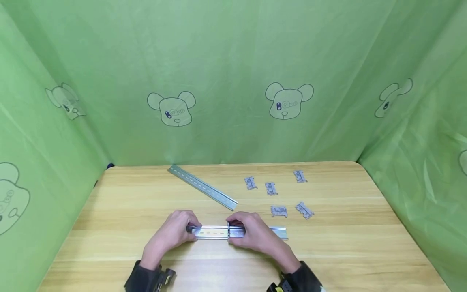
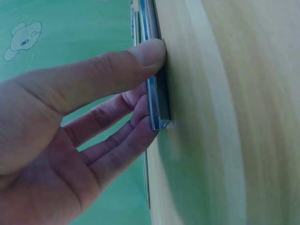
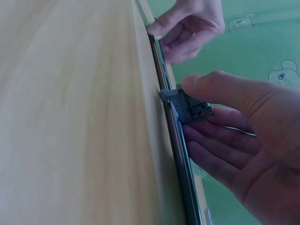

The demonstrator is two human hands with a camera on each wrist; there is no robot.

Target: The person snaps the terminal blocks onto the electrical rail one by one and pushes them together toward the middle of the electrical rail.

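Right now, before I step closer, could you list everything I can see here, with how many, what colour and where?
Near rail: one, silver, lying at front of table
Far rail: one, silver-grey, slanting behind it
Held piece: one, grey, upright across near rail
Loose pieces: five, grey, flat, back right
Table: one, light wood, beneath these
Backdrop: green cloth, behind and at both sides
Cartoon heads: six, dark outlines, on backdrop; two cut off
Wristwear: two, black, one per arm
Left grip: one, bare, holding near rail's left end
Right grip: one, bare, pinching held piece
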